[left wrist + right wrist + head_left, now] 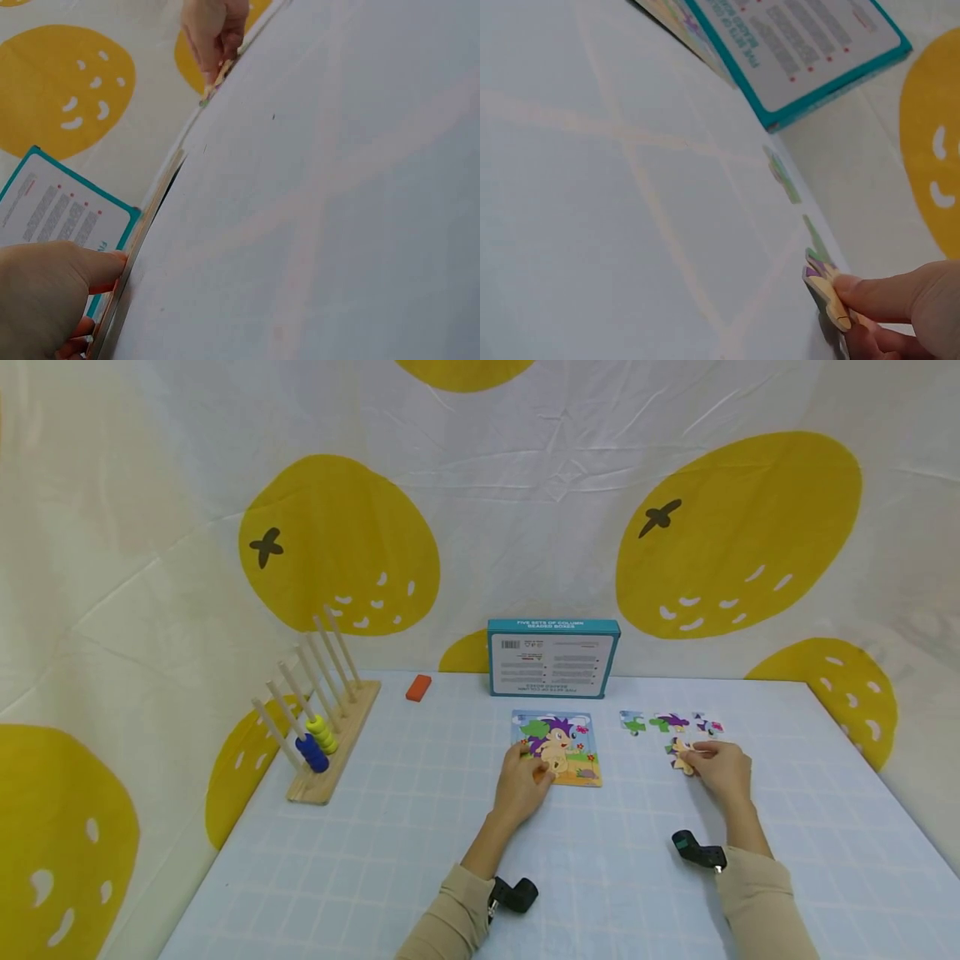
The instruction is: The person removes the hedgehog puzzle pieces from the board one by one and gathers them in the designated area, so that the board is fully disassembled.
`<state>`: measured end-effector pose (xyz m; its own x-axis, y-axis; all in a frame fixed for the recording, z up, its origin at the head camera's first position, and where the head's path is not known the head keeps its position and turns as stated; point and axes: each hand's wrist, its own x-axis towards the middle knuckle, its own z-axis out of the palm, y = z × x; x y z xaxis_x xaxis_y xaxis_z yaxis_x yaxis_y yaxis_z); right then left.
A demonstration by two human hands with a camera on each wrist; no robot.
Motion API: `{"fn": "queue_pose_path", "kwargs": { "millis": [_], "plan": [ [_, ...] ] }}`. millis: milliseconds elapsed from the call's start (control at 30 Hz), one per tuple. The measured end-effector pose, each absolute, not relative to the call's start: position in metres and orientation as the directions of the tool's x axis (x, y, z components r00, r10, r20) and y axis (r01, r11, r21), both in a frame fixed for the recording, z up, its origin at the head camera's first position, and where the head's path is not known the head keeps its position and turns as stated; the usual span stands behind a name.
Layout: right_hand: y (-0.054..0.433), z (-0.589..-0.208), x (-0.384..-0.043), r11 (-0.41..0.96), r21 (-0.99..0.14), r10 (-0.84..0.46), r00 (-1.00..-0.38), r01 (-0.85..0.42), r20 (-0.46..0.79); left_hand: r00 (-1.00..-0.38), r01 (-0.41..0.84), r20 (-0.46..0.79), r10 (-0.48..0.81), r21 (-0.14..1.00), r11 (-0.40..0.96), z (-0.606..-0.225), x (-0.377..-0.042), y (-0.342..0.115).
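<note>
With the left hand (521, 783), I am gripping the puzzle board (581, 750) at its near-left corner, the fingers curling about the edge, probably so it stays steady. The board is lying near the middle of the desk (615, 827), just in front of the teal-edged box (551, 660). With the right hand (723, 770), I am pinching a puzzle piece (825, 300) between thumb and fingers, clamped by its rim and tilting, which seems to be leaving most of its printed face free. Just beyond, three loose pieces (670, 723) are lying apart in a row, presumably within easy reach.

The piece is showing a thin, stiff, knobbed outline in beige and purple; the board's brown edge is looking like wood. The box is standing upright, smooth and flat-faced, seemingly card. To the left, a pale wooden bead stand (339, 756) is carrying ribbed yellow beads (322, 735) and blue beads (312, 753) on slim round rods, and a small orange block (418, 687) is lying beyond it.
</note>
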<state>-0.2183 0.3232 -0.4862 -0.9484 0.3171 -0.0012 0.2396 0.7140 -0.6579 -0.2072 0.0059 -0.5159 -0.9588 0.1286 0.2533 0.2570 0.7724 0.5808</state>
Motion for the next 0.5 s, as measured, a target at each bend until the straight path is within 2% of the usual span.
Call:
{"fn": "queue_pose_path", "kwargs": {
  "millis": [200, 500],
  "plan": [
    [0.319, -0.4888, -0.2224, 0.682, -0.671, 0.383, -0.924, 0.29, -0.01, -0.961, 0.252, 0.244, 0.128, 0.592, 0.765, -0.5158, -0.2075, 0.0057],
    [0.3151, -0.492, -0.2254, 0.666, -0.683, 0.424, -0.905, 0.301, 0.015, -0.958, 0.258, 0.258, 0.124, 0.587, 0.768, -0.5153, -0.2062, 0.0054]
  ]
}}
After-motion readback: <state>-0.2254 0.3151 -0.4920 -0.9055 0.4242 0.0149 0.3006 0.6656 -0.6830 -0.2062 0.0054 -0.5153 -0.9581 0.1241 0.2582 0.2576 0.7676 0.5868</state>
